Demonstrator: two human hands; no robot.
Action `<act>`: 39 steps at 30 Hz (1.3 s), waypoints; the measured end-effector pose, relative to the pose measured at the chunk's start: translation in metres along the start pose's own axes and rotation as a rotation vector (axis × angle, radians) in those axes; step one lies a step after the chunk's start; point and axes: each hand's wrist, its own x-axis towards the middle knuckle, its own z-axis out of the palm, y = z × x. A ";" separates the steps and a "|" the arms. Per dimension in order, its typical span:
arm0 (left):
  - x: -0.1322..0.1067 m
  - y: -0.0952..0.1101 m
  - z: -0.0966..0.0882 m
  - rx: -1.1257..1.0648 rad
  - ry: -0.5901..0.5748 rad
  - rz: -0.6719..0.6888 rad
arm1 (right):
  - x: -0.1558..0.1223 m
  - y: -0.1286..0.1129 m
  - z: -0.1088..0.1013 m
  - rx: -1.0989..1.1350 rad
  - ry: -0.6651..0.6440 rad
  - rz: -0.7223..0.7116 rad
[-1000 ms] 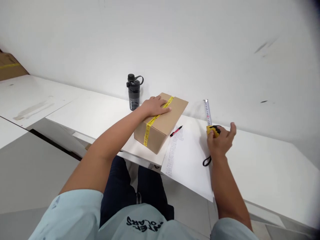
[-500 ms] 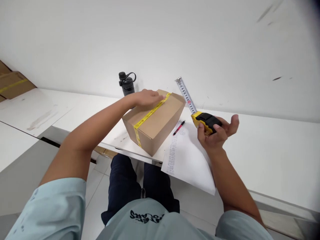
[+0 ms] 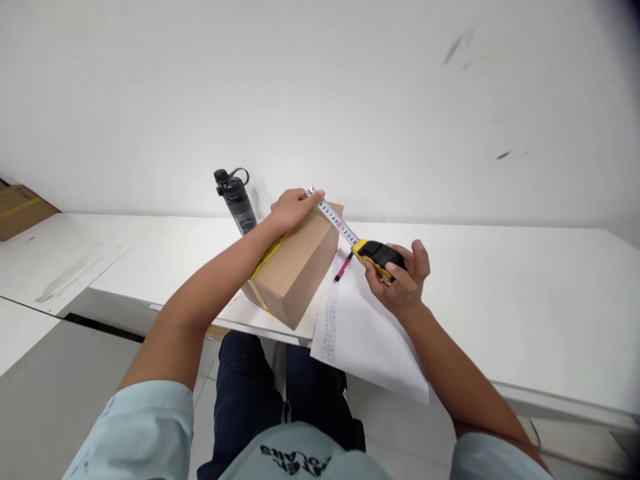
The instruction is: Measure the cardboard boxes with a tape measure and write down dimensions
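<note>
Now tape measure [image 3: 379, 256] was gripped in R hand [image 3: 404, 283], just R of box [image 3: 300, 267]. Box was set on table [image 3: 510, 300], long side front to back, L hand [image 3: 292, 209] nearer; blade [image 3: 343, 227] was crossed near tip by L thumb [image 3: 317, 197], pinch unclear.

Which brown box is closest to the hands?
The brown box in the middle, with the left hand at its far end. The other boxed cardboard is way off at the picture's left edge, with no hand near it.
</note>
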 end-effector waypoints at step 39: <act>0.011 -0.013 -0.026 0.487 0.177 -0.365 | 0.181 0.010 0.049 0.004 -0.776 0.282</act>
